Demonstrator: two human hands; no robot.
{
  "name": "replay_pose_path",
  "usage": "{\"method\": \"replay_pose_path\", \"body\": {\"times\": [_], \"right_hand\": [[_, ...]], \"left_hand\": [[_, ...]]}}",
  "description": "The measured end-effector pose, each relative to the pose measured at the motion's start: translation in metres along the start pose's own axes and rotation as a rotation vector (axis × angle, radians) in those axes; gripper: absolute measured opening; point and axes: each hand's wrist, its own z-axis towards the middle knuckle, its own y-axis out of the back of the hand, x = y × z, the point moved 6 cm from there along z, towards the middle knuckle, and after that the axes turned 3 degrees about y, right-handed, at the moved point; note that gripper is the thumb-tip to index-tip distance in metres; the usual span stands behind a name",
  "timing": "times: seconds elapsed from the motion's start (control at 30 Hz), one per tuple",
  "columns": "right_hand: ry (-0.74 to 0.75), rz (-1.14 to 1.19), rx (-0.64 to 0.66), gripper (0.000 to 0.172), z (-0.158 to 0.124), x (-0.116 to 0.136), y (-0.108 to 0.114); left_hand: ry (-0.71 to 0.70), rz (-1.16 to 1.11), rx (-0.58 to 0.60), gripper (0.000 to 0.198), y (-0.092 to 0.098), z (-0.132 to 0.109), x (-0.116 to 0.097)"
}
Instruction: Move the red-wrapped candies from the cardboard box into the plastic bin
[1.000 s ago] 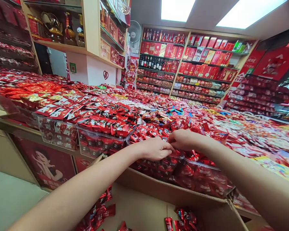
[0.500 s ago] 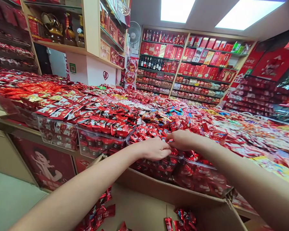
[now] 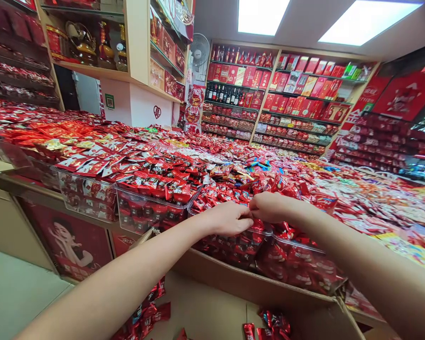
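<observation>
Over a clear plastic bin (image 3: pixel 230 245) heaped with red-wrapped candies (image 3: pixel 219 193), my two hands meet at the fingertips. My left hand (image 3: pixel 232 219) lies palm down at the bin's front rim, thumb and fingers drawn together. From the other side comes my right hand (image 3: pixel 268 207), its fingers curled down among the wrappers. Whatever the fingers grip is hidden beneath the hands. Below my forearms, a cardboard box (image 3: pixel 262 285) with a few red candies (image 3: pixel 274 323) on its bottom stands against the display.
Left of the hands stands another clear bin (image 3: pixel 152 212) of red candies; one more bin (image 3: pixel 297 262) sits at the right. Heaps of wrapped sweets (image 3: pixel 368 193) cover the wide counter. Shelves (image 3: pixel 265 99) with bottles and red boxes line the back wall.
The view has shifted slightly, so the scene sits a little further right. My hands stay together over the same bin, the fingers moving only a little.
</observation>
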Motion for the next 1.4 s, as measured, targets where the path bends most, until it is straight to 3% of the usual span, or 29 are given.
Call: {"method": "replay_pose_path", "body": {"times": [0.1, 0.33, 0.47, 0.7, 0.97, 1.13, 1.4], "right_hand": [[0.007, 0.012, -0.003, 0.029, 0.001, -0.002, -0.001], [0.065, 0.046, 0.044, 0.03, 0.002, 0.002, -0.004], [0.093, 0.063, 0.099, 0.027, 0.002, 0.002, -0.006], [-0.006, 0.007, 0.003, 0.028, 0.005, -0.003, -0.001], [-0.021, -0.027, -0.081, 0.024, 0.008, -0.004, 0.007], [-0.045, -0.038, -0.08, 0.024, 0.01, -0.004, 0.009], [-0.043, -0.04, -0.074, 0.025, 0.013, -0.01, -0.002]], "left_hand": [[0.005, -0.029, -0.032, 0.022, 0.0, 0.0, 0.003], [-0.042, 0.087, 0.061, 0.028, -0.002, -0.001, -0.004], [-0.081, 0.125, 0.052, 0.028, -0.002, -0.002, -0.006], [-0.12, 0.151, 0.057, 0.027, -0.002, -0.002, -0.007], [-0.169, 0.164, 0.089, 0.029, -0.005, 0.001, -0.008], [-0.21, 0.172, 0.079, 0.028, -0.005, 0.001, -0.012], [-0.162, 0.062, 0.138, 0.027, -0.005, 0.002, -0.008]]}}
